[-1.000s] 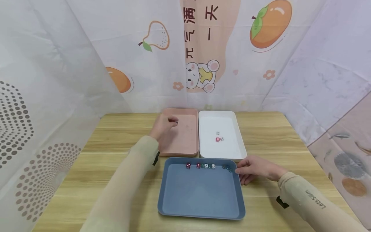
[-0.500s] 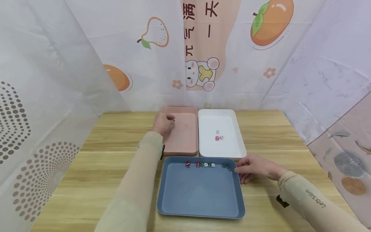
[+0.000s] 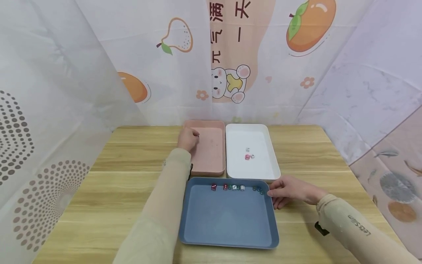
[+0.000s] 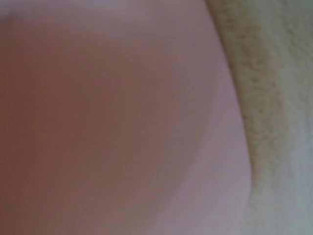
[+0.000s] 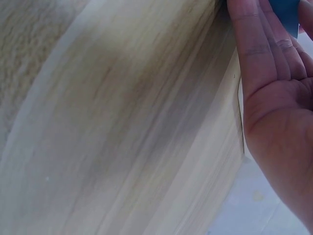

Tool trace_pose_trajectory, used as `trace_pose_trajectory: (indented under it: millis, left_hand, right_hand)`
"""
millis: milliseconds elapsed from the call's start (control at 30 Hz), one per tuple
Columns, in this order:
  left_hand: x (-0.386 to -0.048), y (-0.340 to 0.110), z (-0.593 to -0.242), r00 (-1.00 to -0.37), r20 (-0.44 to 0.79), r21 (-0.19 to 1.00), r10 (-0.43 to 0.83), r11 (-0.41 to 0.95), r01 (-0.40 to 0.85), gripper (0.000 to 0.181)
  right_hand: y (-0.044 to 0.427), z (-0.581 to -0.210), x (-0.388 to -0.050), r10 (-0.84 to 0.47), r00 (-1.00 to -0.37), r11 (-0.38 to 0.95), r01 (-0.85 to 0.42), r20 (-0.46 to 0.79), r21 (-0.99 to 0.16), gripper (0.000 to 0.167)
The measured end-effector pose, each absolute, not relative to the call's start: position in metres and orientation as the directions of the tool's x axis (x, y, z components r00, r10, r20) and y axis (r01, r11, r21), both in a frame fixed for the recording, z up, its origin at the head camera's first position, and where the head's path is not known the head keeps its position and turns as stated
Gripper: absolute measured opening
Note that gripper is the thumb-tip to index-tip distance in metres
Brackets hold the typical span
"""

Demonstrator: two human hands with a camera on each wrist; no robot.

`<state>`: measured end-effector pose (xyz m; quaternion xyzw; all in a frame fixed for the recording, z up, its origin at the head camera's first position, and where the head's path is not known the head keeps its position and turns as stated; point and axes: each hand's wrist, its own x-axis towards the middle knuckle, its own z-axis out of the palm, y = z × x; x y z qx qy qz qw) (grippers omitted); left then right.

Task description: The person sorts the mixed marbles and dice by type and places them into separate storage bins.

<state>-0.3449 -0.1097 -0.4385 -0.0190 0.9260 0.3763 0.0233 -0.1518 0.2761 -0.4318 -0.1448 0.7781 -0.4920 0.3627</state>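
In the head view my left hand (image 3: 188, 139) is over the left side of the pink tray (image 3: 211, 170), fingertips together. A small dark thing shows at the fingertips, too small to name. My right hand (image 3: 291, 190) grips the blue tray (image 3: 230, 220) at its upper right corner, thumb on the rim and the other fingers outside. Along the blue tray's far side lie red dice (image 3: 214, 187), white dice (image 3: 234, 187) and several green glass beads (image 3: 258, 190). In the right wrist view, the hand (image 5: 279, 88) meets a blue tray edge (image 5: 286, 14).
Right of the pink tray stands a white tray (image 3: 252, 135) holding a red die (image 3: 247, 157) and two whitish pieces (image 3: 248, 149). All three trays sit close together on a wooden table (image 3: 125, 161). A printed curtain (image 3: 178, 84) hangs behind. Blur fills the left wrist view.
My left hand has moved slightly left and away from me within the pink tray, its forearm swinging right. The right hand keeps its place on the blue tray.
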Motion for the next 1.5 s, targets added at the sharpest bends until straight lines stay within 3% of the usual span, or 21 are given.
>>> trace_pose_trajectory:
  millis: [533,800,1000,1167,1500]
  left_hand:
    - [-0.342,-0.104,-0.443,-0.994,-0.103,0.615,-0.047,0.782,-0.101,0.015]
    - [-0.335,-0.112,-0.421,-0.997,-0.079,0.605,-0.021,0.794,-0.065,0.032]
    - [-0.33,-0.122,-0.378,-0.991,-0.086,0.66,0.099,0.751,0.018,0.035]
    - [-0.316,-0.136,-0.348,-0.983,-0.022,0.655,0.182,0.745,0.123,0.03]
    - [-0.263,-0.141,-0.331,-0.941,-0.075,0.652,0.33,0.731,0.204,0.023]
  right_hand:
    - [0.275,-0.434,-0.153,-0.58,-0.692,0.476,0.139,-0.429,-0.868,0.023]
    - [0.274,-0.433,-0.154,-0.588,-0.686,0.479,0.131,-0.428,-0.868,0.023]
    - [0.275,-0.431,-0.154,-0.583,-0.688,0.48,0.137,-0.432,-0.867,0.023]
    - [0.276,-0.43,-0.153,-0.574,-0.693,0.48,0.146,-0.436,-0.865,0.023]
    - [0.276,-0.431,-0.153,-0.577,-0.693,0.477,0.144,-0.432,-0.867,0.023]
